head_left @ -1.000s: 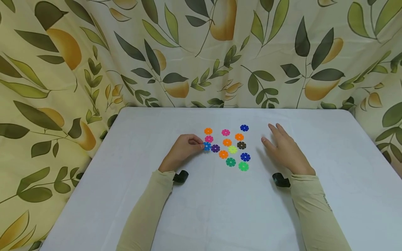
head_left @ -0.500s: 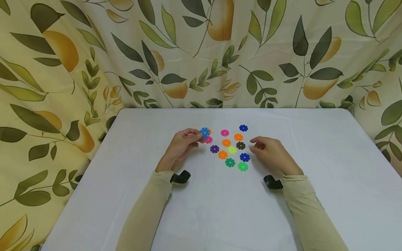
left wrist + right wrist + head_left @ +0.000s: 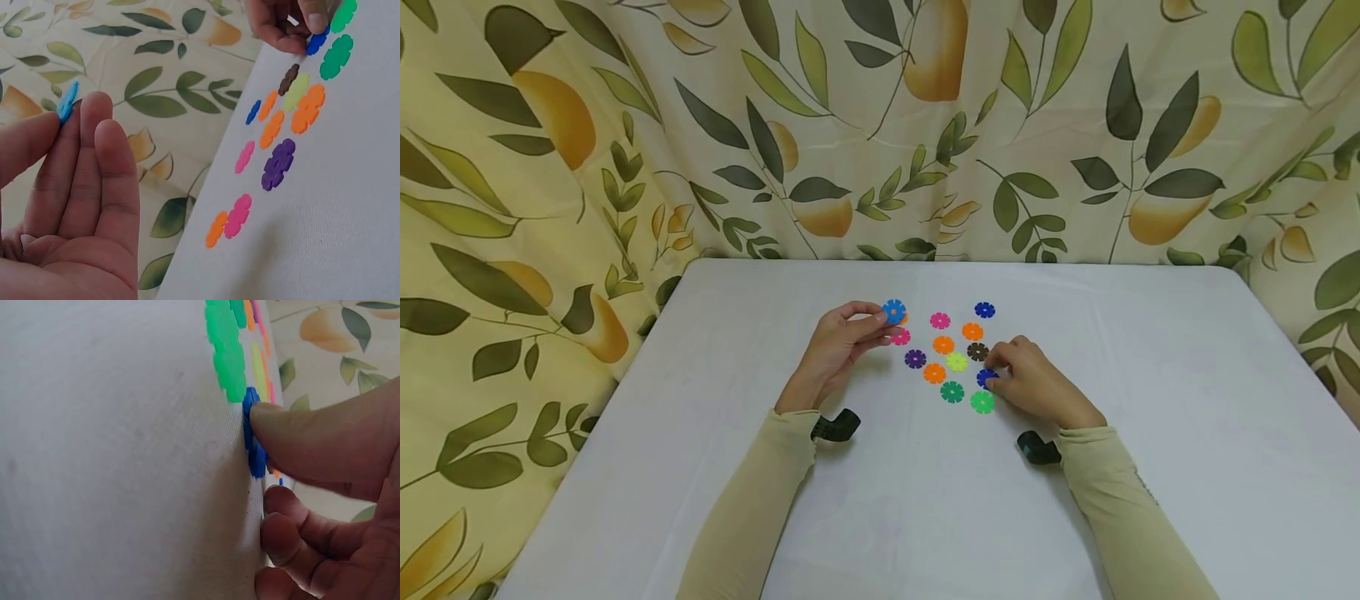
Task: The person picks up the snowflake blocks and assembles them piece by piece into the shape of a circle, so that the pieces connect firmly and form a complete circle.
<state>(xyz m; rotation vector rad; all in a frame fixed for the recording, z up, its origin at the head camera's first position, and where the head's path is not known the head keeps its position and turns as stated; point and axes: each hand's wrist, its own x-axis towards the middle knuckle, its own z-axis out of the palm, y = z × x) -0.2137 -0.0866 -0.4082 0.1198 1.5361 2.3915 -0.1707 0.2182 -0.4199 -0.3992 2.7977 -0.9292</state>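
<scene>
My left hand (image 3: 842, 346) pinches a light blue notched plastic disc (image 3: 893, 312) between thumb and fingertips, lifted above the table. Its other fingers stretch out below the disc in the left wrist view. My right hand (image 3: 1033, 379) is down at the table, thumb and index finger gripping a dark blue notched disc (image 3: 251, 434) that it partly hides. In the right wrist view the thumb (image 3: 312, 434) presses on this disc, while the lower fingers stay loosely curled. Nearest to it lie a bright green disc (image 3: 982, 402) and a brown disc (image 3: 977, 352).
Several more discs lie flat nearby, among them a purple disc (image 3: 915, 359), a yellow disc (image 3: 957, 362), a dark green disc (image 3: 952, 392) and a far dark blue disc (image 3: 984, 310). Beyond the white table (image 3: 880, 500) hangs a leaf-patterned curtain (image 3: 1037, 125).
My left hand has picked the light blue disc up from beside the purple one. My right hand has come leftward and down from above the table onto the near dark blue disc.
</scene>
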